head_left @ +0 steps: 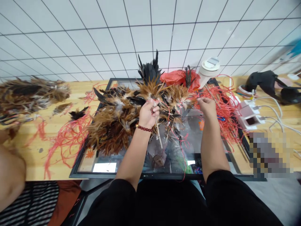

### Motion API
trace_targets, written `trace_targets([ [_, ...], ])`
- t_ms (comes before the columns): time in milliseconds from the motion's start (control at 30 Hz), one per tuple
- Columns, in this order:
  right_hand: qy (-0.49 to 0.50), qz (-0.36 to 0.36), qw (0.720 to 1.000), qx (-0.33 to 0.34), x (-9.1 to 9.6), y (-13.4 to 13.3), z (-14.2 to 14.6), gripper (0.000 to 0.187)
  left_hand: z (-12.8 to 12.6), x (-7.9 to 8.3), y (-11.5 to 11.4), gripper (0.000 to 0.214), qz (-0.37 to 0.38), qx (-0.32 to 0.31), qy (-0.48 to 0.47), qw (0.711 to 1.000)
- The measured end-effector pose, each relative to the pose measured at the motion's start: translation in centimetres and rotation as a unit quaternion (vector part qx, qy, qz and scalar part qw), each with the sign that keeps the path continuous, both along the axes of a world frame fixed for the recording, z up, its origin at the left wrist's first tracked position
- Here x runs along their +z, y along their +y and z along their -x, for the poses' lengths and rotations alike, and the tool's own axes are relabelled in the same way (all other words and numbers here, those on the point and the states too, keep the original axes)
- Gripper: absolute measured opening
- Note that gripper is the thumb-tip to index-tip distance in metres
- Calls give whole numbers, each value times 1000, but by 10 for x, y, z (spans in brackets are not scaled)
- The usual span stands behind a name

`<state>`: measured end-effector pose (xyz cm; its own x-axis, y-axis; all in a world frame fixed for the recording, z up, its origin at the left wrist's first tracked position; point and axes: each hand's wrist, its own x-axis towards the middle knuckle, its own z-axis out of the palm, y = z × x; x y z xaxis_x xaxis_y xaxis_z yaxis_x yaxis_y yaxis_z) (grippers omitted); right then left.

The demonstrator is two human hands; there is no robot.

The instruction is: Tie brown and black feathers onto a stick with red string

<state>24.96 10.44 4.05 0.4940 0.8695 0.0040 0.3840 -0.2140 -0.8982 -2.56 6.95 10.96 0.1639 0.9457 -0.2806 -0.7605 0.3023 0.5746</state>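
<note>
My left hand [149, 111], with a dark red bead bracelet on the wrist, is closed around a feather duster [150, 84]. Black feathers fan out at its top, brown ones sit below, and its thin pale stick [159, 133] slants down out of my fist. A pink string [168, 114] hangs beside this hand and trails toward me. Off to the right, my right hand [208, 106] is pinched shut near a heap of pink strings [221, 108]; whatever its fingertips hold is too small to make out. Piles of brown feathers [115, 125] lie left of my left hand.
Beneath everything is a black-framed glass panel [141, 176] on a wooden table [56, 172]. A red plastic bag [176, 77], a white cup [208, 70] and a white power block [248, 114] with cables stand beyond and right. Another person's arm [10, 175] is at left, near more feathers [30, 94].
</note>
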Motion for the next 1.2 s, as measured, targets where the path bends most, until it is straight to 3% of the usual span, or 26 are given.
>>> trace_targets([
  [100, -134, 15, 990, 32, -10, 13, 21, 28, -9, 6, -3, 21, 2, -28, -23, 999],
  [200, -256, -11, 963, 78, -13, 15, 39, 37, -16, 13, -8, 21, 3, -66, -38, 997],
  [267, -320, 7, 942, 105, -14, 13, 39, 41, -17, 17, -10, 21, 7, -86, -38, 996],
  [333, -351, 42, 929, 113, -14, 10, 30, 31, -16, 20, -10, 22, 9, -92, -32, 995],
  [433, -341, 28, 931, 126, -3, 3, 11, 17, -15, 19, -8, 23, 15, -84, -27, 996],
  [533, -281, -48, 940, 185, 25, -10, 3, 13, -17, 13, -7, 22, 32, -80, -32, 996],
  [667, -169, -146, 933, 281, 75, -41, 21, 18, -23, 6, -8, 21, 49, -111, -47, 992],
  [800, -145, -198, 922, 299, 108, -67, 49, 26, -24, 5, -10, 21, 45, -130, -54, 989],
  [900, -135, -186, 891, 392, 115, -73, 60, 15, -24, 5, -11, 20, 44, -152, -26, 987],
  [1000, -142, -196, 855, 460, 112, -69, 65, 16, -26, 4, -14, 18, 29, -184, 14, 982],
  [1200, -95, -215, 864, 445, 108, -62, 66, 16, -34, -2, -20, 17, 2, -197, 50, 979],
])
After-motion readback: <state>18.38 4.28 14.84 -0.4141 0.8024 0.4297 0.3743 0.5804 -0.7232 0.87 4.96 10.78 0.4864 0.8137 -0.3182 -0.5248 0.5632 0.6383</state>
